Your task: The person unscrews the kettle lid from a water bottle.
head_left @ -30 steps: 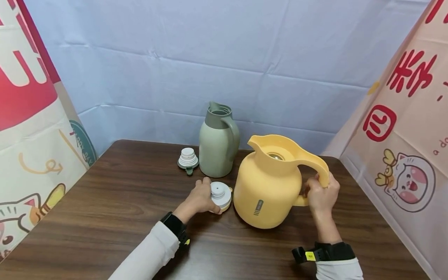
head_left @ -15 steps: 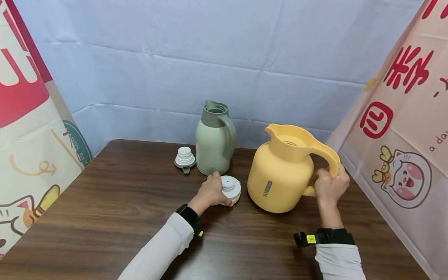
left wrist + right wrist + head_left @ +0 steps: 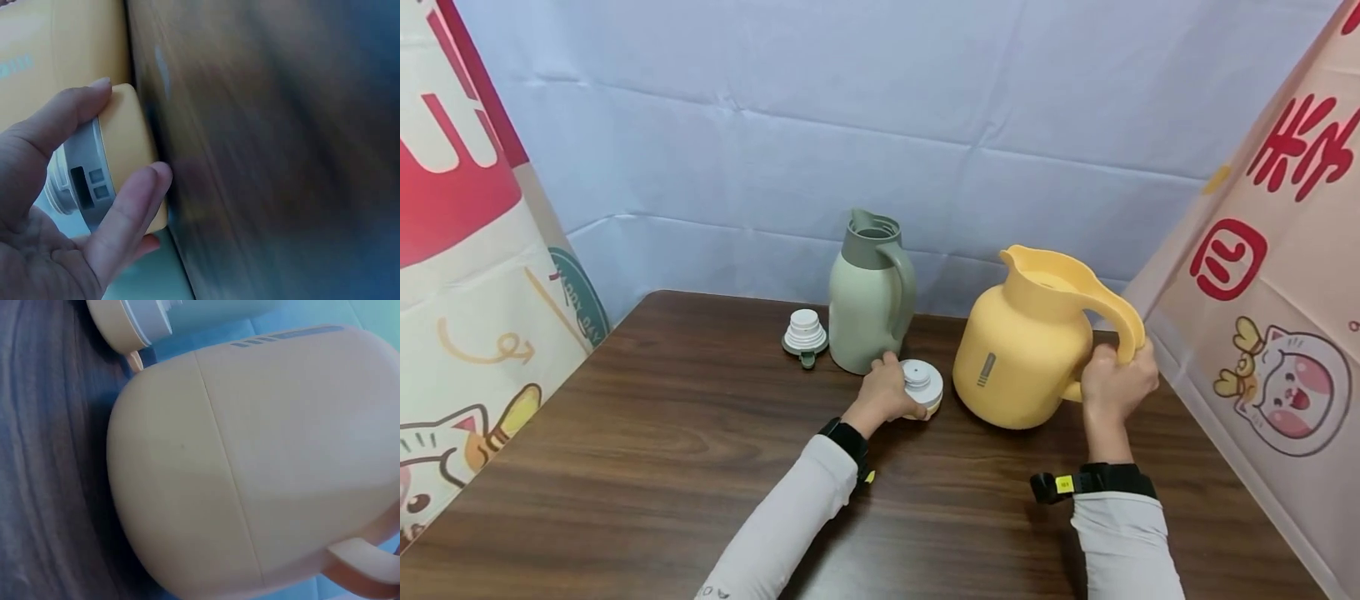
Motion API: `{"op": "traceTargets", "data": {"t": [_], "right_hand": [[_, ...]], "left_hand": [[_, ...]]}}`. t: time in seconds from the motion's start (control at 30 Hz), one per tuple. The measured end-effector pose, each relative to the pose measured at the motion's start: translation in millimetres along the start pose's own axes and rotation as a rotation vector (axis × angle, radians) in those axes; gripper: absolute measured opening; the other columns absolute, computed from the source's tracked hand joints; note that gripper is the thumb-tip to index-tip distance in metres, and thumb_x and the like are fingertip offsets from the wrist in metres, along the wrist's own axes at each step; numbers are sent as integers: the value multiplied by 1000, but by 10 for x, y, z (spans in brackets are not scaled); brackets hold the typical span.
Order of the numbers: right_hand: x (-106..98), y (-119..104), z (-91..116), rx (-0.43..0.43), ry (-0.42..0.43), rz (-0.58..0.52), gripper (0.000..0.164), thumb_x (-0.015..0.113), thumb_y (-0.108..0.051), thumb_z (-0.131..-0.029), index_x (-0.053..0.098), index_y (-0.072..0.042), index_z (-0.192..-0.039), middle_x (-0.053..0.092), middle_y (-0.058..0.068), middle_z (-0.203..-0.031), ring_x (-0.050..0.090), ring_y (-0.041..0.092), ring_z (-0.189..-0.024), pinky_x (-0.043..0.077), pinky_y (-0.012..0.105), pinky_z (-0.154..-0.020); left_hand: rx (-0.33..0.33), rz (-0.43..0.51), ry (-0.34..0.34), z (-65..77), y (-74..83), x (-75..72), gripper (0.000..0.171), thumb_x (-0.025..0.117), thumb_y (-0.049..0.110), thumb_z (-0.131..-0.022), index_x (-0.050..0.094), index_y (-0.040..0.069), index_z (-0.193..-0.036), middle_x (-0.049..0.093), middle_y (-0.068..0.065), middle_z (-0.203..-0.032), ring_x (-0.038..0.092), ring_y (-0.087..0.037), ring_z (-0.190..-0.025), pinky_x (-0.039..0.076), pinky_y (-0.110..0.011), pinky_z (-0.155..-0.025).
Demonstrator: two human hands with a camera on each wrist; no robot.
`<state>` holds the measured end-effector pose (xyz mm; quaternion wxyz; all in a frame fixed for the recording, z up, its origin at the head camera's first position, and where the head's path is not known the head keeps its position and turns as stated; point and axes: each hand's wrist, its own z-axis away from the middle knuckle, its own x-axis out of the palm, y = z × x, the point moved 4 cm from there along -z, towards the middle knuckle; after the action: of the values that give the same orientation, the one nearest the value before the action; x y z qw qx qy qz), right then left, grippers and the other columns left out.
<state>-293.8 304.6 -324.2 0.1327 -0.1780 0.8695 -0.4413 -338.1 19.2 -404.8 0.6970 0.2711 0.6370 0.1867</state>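
My left hand [image 3: 887,393] holds a yellow-and-white jug lid [image 3: 922,379] at table level, its white threaded side facing up. In the left wrist view, thumb and fingers lie round the rim of the lid [image 3: 128,125]. My right hand [image 3: 1116,379] grips the handle of a yellow thermos jug [image 3: 1022,358], which stands close to upright with its spout toward the back left. The jug's mouth has no lid on it. In the right wrist view the jug's base [image 3: 156,456] is right by the tabletop; whether it touches, I cannot tell.
A green thermos jug [image 3: 863,300] stands uncovered at the back of the brown wooden table [image 3: 685,467]. Left of it lies its white-and-green stopper [image 3: 805,332], threaded part upward. A pale cloth [image 3: 760,150] hangs behind the table, and printed cloths flank both sides.
The yellow jug in my right hand has moved right and toward the back. My left hand has shifted the same way with the lid. The green jug and its stopper stay put.
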Motion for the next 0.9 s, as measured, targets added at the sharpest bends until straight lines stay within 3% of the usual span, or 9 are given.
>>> {"op": "traceTargets", "data": {"t": [0.3,0.47,0.6,0.9], "right_hand": [[131,60,-106,-18,42,40,10,44,2,-73,42,-8,-72,33,8,-61,29,29,-63,24,37,-56],[196,110,-159,10,57,27,5,46,1,-74,46,-3,-77,41,11,-66,37,36,-67,33,47,-66],[241,116,-182,25,54,34,5,46,-1,-76,47,-2,-81,44,11,-67,40,34,-68,34,46,-67],[292,131,-189,27,75,47,5,47,-1,-77,49,0,-82,47,14,-68,44,38,-69,37,49,-70]], "left_hand": [[-60,80,89,-203,147,159,103,88,33,-60,27,-5,-135,41,-22,-106,55,-36,-89,49,-39,-75],[-82,138,150,-288,223,215,96,88,30,-60,32,-4,-129,41,-23,-106,55,-39,-92,48,-41,-77],[-81,182,188,-326,268,247,90,89,29,-60,35,-3,-125,42,-23,-107,55,-39,-93,48,-42,-78],[-83,198,187,-333,300,258,87,88,29,-61,36,-2,-122,42,-22,-106,55,-38,-93,48,-42,-79]]}}
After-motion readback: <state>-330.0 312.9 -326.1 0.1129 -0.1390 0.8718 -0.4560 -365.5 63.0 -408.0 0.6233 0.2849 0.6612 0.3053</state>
